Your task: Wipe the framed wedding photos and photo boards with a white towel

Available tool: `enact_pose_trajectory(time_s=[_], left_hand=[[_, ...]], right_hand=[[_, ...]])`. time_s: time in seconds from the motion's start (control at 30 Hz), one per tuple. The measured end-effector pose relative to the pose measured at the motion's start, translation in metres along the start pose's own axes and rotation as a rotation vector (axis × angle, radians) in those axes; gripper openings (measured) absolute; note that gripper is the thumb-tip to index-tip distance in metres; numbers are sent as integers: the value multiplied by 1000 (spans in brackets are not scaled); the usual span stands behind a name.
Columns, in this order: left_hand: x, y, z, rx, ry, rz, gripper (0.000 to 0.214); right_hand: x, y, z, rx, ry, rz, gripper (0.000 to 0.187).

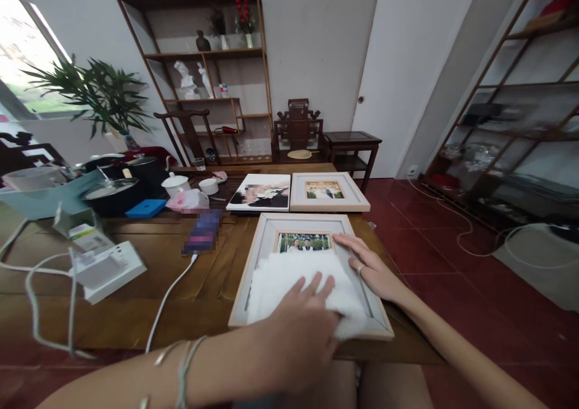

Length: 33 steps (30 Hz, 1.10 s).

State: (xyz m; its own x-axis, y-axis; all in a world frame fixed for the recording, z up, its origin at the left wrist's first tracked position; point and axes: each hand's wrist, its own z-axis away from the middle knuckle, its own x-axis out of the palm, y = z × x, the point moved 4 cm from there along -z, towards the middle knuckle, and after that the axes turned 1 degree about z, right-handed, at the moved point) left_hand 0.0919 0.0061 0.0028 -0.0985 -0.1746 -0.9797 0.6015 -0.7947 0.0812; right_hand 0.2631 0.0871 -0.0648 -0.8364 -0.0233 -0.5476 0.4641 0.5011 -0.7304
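Note:
A picture frame (pixel 389 330) with a pale wood border lies flat on the table close to me, a photo (pixel 305 242) of two people in its middle. A folded white cloth (pixel 275 282) covers the lower half of the frame. My left hand (pixel 303 330) holds this cloth down against the frame, fingers bent and a little apart on top of it. Flat along the right side of the frame rests my right hand (pixel 368 267), fingers stretched out and a ring on one. What lies beneath the cloth is hidden.
Behind are a second framed photo (pixel 330 204) and a photo panel (pixel 260 193). To the left lie a phone (pixel 202 233) on a white cable, a white power strip (pixel 115 273), a blue box (pixel 145 208), a lidded white cup (pixel 175 183) and dark pots (pixel 111 198).

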Motion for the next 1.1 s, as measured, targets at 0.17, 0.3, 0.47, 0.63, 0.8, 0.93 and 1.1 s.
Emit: enact_pose_trajectory(time_s=[0.17, 0.3, 0.47, 0.63, 0.8, 0.93, 1.1], left_hand=[[3, -57, -52, -199, 129, -55, 33], [-4, -84, -83, -138, 215, -106, 39], [-1, -81, -102, -38, 244, -154, 44], [5, -68, -103, -95, 204, -162, 39], [7, -45, -89, -68, 150, -125, 34], [8, -18, -64, 37, 97, -116, 31], [7, 17, -18, 200, 29, -116, 30]], right_hand=[[0, 1, 0, -8, 12, -5, 51], [1, 5, 0, 19, 21, 4, 49], [0, 7, 0, 63, 70, 30, 42], [0, 8, 0, 71, 76, 40, 44], [-1, 8, 2, 100, 139, -13, 48], [0, 1, 1, 106, 126, -52, 48], [-2, -6, 0, 83, 94, -38, 44]])
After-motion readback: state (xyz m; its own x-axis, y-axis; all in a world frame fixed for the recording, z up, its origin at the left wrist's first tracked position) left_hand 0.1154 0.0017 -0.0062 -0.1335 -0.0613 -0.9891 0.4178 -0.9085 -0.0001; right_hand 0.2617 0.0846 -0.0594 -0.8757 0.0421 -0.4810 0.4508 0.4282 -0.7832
